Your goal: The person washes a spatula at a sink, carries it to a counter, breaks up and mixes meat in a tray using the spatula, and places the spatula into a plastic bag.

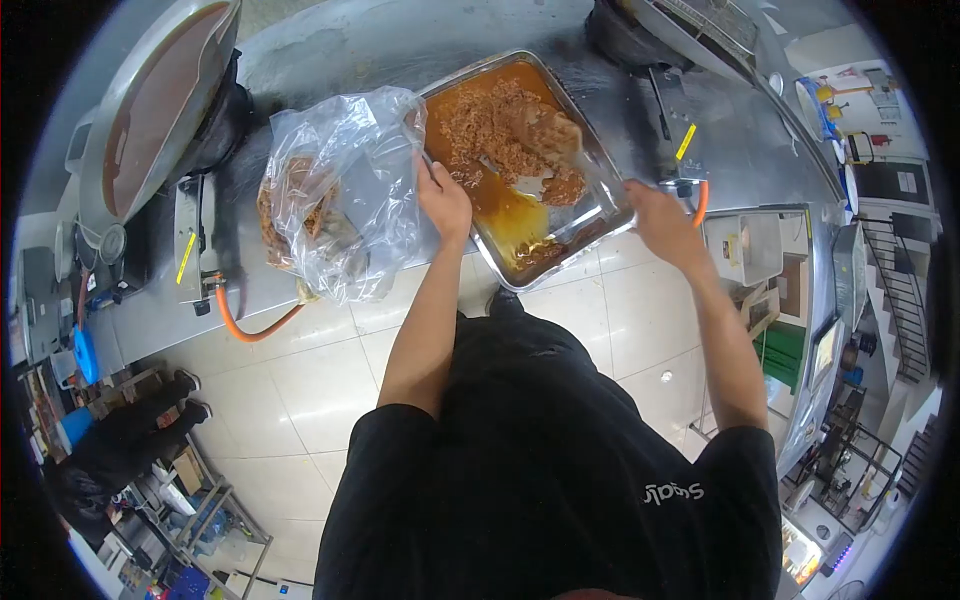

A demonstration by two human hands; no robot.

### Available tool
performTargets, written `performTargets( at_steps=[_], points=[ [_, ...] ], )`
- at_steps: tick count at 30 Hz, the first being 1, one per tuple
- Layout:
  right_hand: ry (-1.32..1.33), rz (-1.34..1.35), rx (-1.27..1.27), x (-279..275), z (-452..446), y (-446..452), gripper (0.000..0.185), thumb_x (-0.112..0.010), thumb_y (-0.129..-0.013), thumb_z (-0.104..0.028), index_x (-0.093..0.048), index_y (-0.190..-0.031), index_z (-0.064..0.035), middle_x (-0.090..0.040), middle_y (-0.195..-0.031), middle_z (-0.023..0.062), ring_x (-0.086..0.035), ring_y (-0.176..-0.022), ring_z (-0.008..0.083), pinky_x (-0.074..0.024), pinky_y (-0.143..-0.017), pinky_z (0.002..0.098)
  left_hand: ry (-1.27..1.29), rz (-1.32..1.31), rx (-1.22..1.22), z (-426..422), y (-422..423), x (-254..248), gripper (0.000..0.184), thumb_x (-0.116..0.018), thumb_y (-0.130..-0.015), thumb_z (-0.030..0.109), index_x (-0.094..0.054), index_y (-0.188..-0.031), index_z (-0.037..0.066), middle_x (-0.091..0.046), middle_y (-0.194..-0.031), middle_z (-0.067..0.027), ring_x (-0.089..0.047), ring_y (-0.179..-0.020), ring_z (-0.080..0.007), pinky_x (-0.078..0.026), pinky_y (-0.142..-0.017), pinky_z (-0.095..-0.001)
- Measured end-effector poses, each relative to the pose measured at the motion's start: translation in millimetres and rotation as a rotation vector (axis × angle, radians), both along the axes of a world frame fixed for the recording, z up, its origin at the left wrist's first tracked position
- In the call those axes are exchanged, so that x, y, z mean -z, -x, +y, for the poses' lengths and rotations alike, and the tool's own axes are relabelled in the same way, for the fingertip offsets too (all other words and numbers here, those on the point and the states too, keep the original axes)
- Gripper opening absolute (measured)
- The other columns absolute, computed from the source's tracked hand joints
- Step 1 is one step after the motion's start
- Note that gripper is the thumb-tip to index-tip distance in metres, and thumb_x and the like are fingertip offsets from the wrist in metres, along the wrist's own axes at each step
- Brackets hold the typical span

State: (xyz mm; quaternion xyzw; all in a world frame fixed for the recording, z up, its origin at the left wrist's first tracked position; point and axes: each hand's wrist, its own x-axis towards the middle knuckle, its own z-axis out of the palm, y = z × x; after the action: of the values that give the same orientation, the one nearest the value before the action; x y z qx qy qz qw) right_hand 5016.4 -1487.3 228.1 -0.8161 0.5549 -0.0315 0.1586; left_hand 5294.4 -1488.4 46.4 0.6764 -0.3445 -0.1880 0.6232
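Observation:
A rectangular metal tray (606,200) lies tilted in view at the edge of the steel counter. In it are brown minced-looking food (500,120) and an orange-brown oily liquid (520,225). My right hand (662,225) is closed on the tray's right rim. At the left rim, my left hand (443,203) has its fingers curled round the edge, partly hidden, right beside a clear plastic bag (385,190). Brown food (285,215) shows through the bag's left part; its exact kind is unclear.
A large wok of brown liquid (165,90) stands at the left, and another large pan (690,40) at the upper right. Orange hoses (240,325) run by the counter's front. Another person (120,450) is at the lower left, near a metal rack (215,520).

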Motion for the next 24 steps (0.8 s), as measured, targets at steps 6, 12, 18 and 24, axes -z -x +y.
performTargets(
  at_steps=[6, 12, 18, 24],
  points=[
    [0.044, 0.264, 0.07, -56, -18, -24, 0.034, -0.046, -0.087, -0.001, -0.058, -0.119, -0.0061, -0.066, -0.094, 0.0291, -0.066, -0.089, 0.0435, -0.0525, -0.079, 0.0536, -0.001, 0.004, -0.006, 1, 2, -9, 0.044, -0.045, -0.099, 0.01, -0.043, -0.137, -0.011, -0.052, -0.135, -0.0307, -0.051, -0.127, -0.041, -0.038, -0.106, -0.0399],
    [-0.058, 0.275, 0.014, 4, -20, -65, 0.042, -0.048, -0.086, -0.002, -0.056, -0.127, -0.0071, -0.068, -0.085, 0.0259, -0.068, -0.081, 0.0418, -0.0553, -0.074, 0.0522, -0.033, -0.035, -0.022, -2, 2, -6, 0.044, -0.046, -0.098, 0.01, -0.044, -0.137, -0.012, -0.051, -0.135, -0.0313, -0.05, -0.127, -0.0423, -0.038, -0.107, -0.0402],
    [0.0, 0.352, -0.099, -45, 3, -63, 0.038, -0.049, -0.087, -0.004, -0.06, -0.123, -0.008, -0.067, -0.078, 0.0243, -0.069, -0.077, 0.0409, -0.0557, -0.069, 0.052, -0.023, -0.039, -0.006, -1, 1, -4, 0.044, -0.045, -0.098, 0.01, -0.044, -0.136, -0.013, -0.05, -0.137, -0.0317, -0.048, -0.129, -0.0427, -0.037, -0.109, -0.0408],
    [0.133, 0.433, -0.156, -79, -33, -49, 0.029, -0.046, -0.09, -0.007, -0.062, -0.115, -0.0082, -0.068, -0.079, 0.0231, -0.069, -0.077, 0.0402, -0.0558, -0.068, 0.0516, -0.093, -0.075, 0.064, -8, -11, 0, 0.044, -0.046, -0.099, 0.012, -0.044, -0.137, -0.011, -0.05, -0.137, -0.0306, -0.047, -0.13, -0.0409, -0.037, -0.109, -0.0393]
  ],
)
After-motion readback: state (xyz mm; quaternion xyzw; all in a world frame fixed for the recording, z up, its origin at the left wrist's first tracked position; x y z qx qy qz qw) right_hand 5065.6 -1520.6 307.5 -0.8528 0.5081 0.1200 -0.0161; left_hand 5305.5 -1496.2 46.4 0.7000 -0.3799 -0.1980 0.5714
